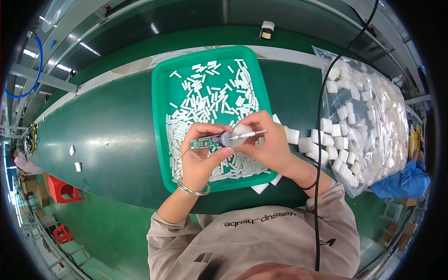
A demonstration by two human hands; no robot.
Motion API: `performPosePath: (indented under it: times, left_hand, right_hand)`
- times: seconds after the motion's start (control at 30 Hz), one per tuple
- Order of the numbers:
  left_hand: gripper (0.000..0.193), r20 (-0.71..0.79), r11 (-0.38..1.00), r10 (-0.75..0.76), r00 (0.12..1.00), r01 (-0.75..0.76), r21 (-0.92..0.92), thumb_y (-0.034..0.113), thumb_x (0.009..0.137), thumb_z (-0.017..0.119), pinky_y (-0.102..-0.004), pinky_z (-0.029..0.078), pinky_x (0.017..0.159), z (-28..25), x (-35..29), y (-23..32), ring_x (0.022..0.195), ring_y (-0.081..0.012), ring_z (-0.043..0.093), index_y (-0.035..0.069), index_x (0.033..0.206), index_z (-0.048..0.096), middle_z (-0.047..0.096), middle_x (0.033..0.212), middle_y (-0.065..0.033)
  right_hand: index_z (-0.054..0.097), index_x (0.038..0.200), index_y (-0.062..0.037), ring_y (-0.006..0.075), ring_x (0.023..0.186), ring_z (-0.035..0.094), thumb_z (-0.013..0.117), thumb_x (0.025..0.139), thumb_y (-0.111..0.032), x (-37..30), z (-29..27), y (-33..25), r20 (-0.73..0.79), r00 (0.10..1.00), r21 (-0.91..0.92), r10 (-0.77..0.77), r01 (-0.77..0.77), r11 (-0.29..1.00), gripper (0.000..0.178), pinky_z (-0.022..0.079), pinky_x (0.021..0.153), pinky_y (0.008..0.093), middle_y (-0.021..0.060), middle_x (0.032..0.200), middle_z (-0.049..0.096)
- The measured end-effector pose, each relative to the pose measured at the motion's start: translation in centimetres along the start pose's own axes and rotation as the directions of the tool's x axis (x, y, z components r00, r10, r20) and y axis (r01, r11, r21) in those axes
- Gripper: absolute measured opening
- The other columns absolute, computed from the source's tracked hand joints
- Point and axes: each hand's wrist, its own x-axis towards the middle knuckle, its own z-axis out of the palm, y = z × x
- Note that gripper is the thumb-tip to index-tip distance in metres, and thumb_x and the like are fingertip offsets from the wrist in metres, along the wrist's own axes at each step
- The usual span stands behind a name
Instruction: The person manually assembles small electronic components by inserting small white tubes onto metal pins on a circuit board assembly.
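Note:
My left hand (198, 161) is closed on a small green circuit board (201, 143) with a grey round part (226, 139) at its right end. Touching that end is my right hand (273, 147), its fingers pinched around a white rounded piece (241, 129) and a thin white stick (249, 135). Whether the stick joins the grey part cannot be made out. Both hands are above a green tray (160, 107), where many short white tubes (200, 105) lie loose. White foam cylinders (327, 140) are strewn to the right of the tray.
A clear plastic bag (378, 126) full of white foam pieces stands at the right. A black cable (318, 196) hangs down past my right arm. Two small white pieces, one (72, 150) above the other (78, 166), lie on the left tabletop. A blue-sleeved person (403, 181) is beyond the bag.

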Motion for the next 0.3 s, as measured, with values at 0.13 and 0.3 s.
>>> performPosePath:
  times: [0.13,0.3]
  left_hand:
    - [0.039,-0.1,0.982,0.088,0.991,-0.07,0.173,-0.005,0.06,0.069,-0.0265,0.043,0.08,-0.2,-0.1,0.2,0.088,-0.0149,0.054,0.002,0.092,0.048,0.057,0.096,-0.0115]
    - [0.039,-0.078,0.988,0.083,0.994,-0.072,0.134,-0.005,0.061,0.069,-0.027,0.042,0.083,-0.5,0.1,0.0,0.094,-0.0173,0.054,0.002,0.092,0.048,0.057,0.099,-0.0127]
  right_hand:
    - [0.046,0.103,-0.0053,0.0135,0.075,0.059,0.07,0.063,-0.003,0.5,0.3,-0.8,0.124,0.983,0.229,0.139,-0.164,0.96,0.047,0.049,0.06,0.0228,0.0072,0.09,0.055]
    - [0.045,0.109,-0.0069,0.0176,0.086,0.058,0.061,0.071,0.003,0.7,0.1,0.7,0.223,0.962,0.578,0.158,-0.261,0.774,0.043,0.048,0.069,0.0214,0.0086,0.103,0.051]
